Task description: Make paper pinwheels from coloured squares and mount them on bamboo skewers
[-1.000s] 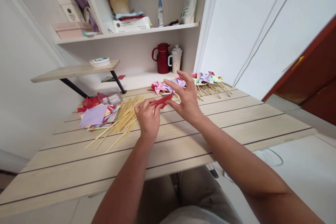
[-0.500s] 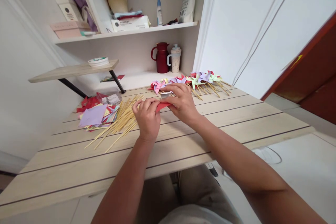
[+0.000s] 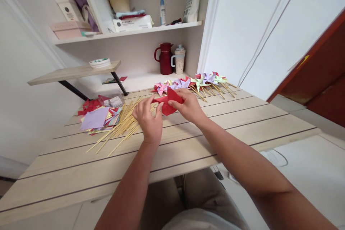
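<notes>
A stack of coloured square paper sheets (image 3: 98,119) lies at the left of the pale wooden slatted table (image 3: 242,129), with a loose pile of thin bamboo sticks (image 3: 122,125) just beside it. The left hand (image 3: 147,119) pinches the left edge of a folded red paper piece (image 3: 168,101), held just above the table at its centre. The right hand (image 3: 190,106) grips its right edge. A row of finished paper pinwheels on sticks (image 3: 199,82) lies beyond
</notes>
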`<action>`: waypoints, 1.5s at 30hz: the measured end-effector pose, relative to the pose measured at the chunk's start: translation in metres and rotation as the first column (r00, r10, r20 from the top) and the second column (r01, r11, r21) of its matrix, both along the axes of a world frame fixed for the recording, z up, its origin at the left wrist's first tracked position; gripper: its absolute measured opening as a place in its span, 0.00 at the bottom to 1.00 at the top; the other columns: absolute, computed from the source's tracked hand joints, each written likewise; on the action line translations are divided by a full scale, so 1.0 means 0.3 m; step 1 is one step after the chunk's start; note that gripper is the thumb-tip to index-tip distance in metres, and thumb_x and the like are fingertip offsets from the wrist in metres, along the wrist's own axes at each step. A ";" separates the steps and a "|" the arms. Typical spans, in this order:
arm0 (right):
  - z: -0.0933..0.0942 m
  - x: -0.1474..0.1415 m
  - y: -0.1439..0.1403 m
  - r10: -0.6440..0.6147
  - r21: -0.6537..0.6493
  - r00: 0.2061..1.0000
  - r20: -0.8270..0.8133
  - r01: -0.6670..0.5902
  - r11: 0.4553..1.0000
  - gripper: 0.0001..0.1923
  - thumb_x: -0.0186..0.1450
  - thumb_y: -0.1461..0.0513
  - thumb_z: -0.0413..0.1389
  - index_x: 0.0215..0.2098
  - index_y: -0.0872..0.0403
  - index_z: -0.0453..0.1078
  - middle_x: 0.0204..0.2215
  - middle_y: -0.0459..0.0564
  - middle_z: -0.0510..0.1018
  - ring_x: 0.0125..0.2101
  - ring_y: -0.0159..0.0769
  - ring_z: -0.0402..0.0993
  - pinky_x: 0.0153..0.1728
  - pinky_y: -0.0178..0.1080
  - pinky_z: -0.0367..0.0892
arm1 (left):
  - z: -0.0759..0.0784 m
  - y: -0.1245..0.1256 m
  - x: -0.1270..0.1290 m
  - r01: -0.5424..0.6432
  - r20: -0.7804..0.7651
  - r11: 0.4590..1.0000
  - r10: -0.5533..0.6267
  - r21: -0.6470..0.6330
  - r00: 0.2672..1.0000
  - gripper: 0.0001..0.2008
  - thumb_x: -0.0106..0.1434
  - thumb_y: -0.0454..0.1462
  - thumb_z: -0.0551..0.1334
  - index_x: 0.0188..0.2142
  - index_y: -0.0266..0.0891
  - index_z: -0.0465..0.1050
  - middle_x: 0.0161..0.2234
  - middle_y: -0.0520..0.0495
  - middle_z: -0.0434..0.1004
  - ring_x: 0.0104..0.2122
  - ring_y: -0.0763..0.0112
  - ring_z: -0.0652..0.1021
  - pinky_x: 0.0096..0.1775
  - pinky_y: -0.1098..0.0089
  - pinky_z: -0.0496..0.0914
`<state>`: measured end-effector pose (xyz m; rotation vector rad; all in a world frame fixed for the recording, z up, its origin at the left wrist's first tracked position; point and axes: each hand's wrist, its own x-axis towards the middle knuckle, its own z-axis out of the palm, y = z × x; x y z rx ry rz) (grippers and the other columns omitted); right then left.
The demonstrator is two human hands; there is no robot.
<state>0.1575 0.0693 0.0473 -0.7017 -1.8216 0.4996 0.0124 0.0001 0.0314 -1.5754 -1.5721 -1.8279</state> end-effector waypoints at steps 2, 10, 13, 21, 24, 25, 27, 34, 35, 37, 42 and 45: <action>0.001 0.003 0.009 0.072 -0.211 0.988 -0.138 -0.100 0.972 0.07 0.60 0.57 0.63 0.33 0.52 0.78 0.37 0.50 0.81 0.41 0.45 0.76 0.42 0.46 0.70 | 0.007 -0.001 -0.001 0.024 0.125 0.999 -0.029 0.042 0.992 0.19 0.63 0.42 0.67 0.54 0.47 0.74 0.47 0.43 0.77 0.49 0.58 0.75 0.58 0.57 0.61; 0.025 -0.002 -0.013 0.117 -0.516 0.880 -0.459 -0.372 0.771 0.15 0.50 0.55 0.69 0.32 0.56 0.79 0.31 0.49 0.83 0.35 0.41 0.77 0.40 0.43 0.69 | -0.002 0.047 -0.056 0.480 0.833 0.867 -0.360 0.133 0.421 0.22 0.61 0.55 0.66 0.44 0.41 0.79 0.44 0.43 0.78 0.45 0.67 0.77 0.48 0.67 0.70; 0.023 -0.003 -0.014 0.115 -0.538 0.885 -0.451 -0.373 0.756 0.15 0.49 0.55 0.70 0.31 0.56 0.79 0.29 0.49 0.82 0.33 0.40 0.76 0.39 0.43 0.69 | -0.001 0.052 -0.064 0.643 0.881 0.738 -0.425 0.204 0.208 0.23 0.59 0.57 0.67 0.39 0.39 0.81 0.42 0.42 0.80 0.41 0.68 0.78 0.44 0.69 0.70; 0.010 0.001 0.000 0.109 -0.548 0.879 -0.465 -0.382 0.744 0.14 0.48 0.57 0.70 0.31 0.56 0.80 0.31 0.50 0.84 0.34 0.40 0.77 0.41 0.43 0.69 | 0.012 0.020 -0.025 0.816 0.796 0.560 -0.554 0.140 0.243 0.19 0.59 0.52 0.70 0.40 0.42 0.82 0.42 0.44 0.83 0.40 0.66 0.79 0.42 0.68 0.70; 0.012 0.000 -0.003 0.112 -0.561 0.886 -0.450 -0.378 0.737 0.13 0.48 0.57 0.70 0.29 0.56 0.79 0.29 0.49 0.83 0.32 0.39 0.76 0.40 0.42 0.69 | 0.003 0.020 -0.027 0.861 0.822 0.505 -0.514 0.060 0.245 0.19 0.56 0.51 0.72 0.38 0.40 0.83 0.39 0.44 0.83 0.38 0.66 0.79 0.43 0.67 0.70; 0.014 0.000 -0.006 0.114 -0.566 0.892 -0.437 -0.372 0.736 0.13 0.48 0.57 0.70 0.29 0.56 0.79 0.28 0.49 0.83 0.31 0.38 0.76 0.39 0.42 0.69 | 0.000 0.020 -0.029 0.868 0.828 0.495 -0.501 0.035 0.252 0.18 0.55 0.50 0.73 0.38 0.40 0.83 0.39 0.44 0.83 0.38 0.66 0.79 0.43 0.67 0.70; 0.018 -0.002 -0.013 0.134 -0.573 0.903 -0.408 -0.368 0.732 0.12 0.49 0.58 0.68 0.28 0.56 0.79 0.27 0.48 0.82 0.30 0.38 0.75 0.37 0.41 0.69 | -0.005 0.020 -0.031 0.873 0.837 0.488 -0.480 0.004 0.265 0.18 0.52 0.49 0.75 0.38 0.41 0.83 0.39 0.44 0.83 0.38 0.66 0.79 0.43 0.67 0.70; 0.023 -0.001 -0.021 0.147 -0.595 0.924 -0.353 -0.343 0.727 0.10 0.50 0.60 0.65 0.30 0.56 0.79 0.27 0.48 0.82 0.30 0.38 0.76 0.37 0.41 0.69 | -0.001 0.017 -0.028 0.854 0.854 0.521 -0.441 -0.007 0.276 0.18 0.48 0.46 0.77 0.36 0.40 0.83 0.37 0.45 0.83 0.35 0.68 0.79 0.42 0.67 0.70; 0.022 -0.001 -0.019 0.148 -0.596 0.922 -0.356 -0.347 0.725 0.10 0.50 0.60 0.65 0.30 0.56 0.79 0.28 0.49 0.83 0.30 0.38 0.76 0.38 0.41 0.69 | 0.000 0.017 -0.028 0.840 0.856 0.542 -0.438 0.007 0.275 0.18 0.48 0.46 0.77 0.35 0.40 0.83 0.36 0.45 0.83 0.35 0.68 0.79 0.42 0.67 0.70; 0.018 -0.001 -0.014 0.152 -0.593 0.919 -0.364 -0.355 0.722 0.10 0.50 0.59 0.66 0.30 0.56 0.79 0.28 0.49 0.83 0.31 0.39 0.76 0.39 0.42 0.69 | 0.001 0.018 -0.029 0.817 0.859 0.576 -0.432 0.030 0.274 0.17 0.47 0.45 0.78 0.33 0.39 0.83 0.35 0.46 0.83 0.35 0.69 0.78 0.42 0.68 0.70; 0.007 -0.002 -0.007 0.172 -0.571 0.909 -0.379 -0.376 0.730 0.10 0.51 0.58 0.66 0.31 0.55 0.79 0.30 0.48 0.83 0.33 0.40 0.77 0.42 0.44 0.69 | -0.002 0.022 -0.032 0.800 0.861 0.599 -0.430 0.046 0.272 0.16 0.46 0.45 0.78 0.30 0.39 0.82 0.31 0.47 0.82 0.32 0.70 0.77 0.41 0.68 0.70; 0.003 -0.002 -0.006 0.195 -0.566 0.907 -0.374 -0.390 0.727 0.11 0.52 0.57 0.67 0.32 0.55 0.79 0.31 0.48 0.84 0.34 0.41 0.77 0.44 0.44 0.68 | -0.004 0.025 -0.031 0.777 0.853 0.628 -0.426 0.038 0.302 0.15 0.47 0.45 0.78 0.30 0.39 0.82 0.30 0.47 0.83 0.31 0.71 0.77 0.40 0.68 0.70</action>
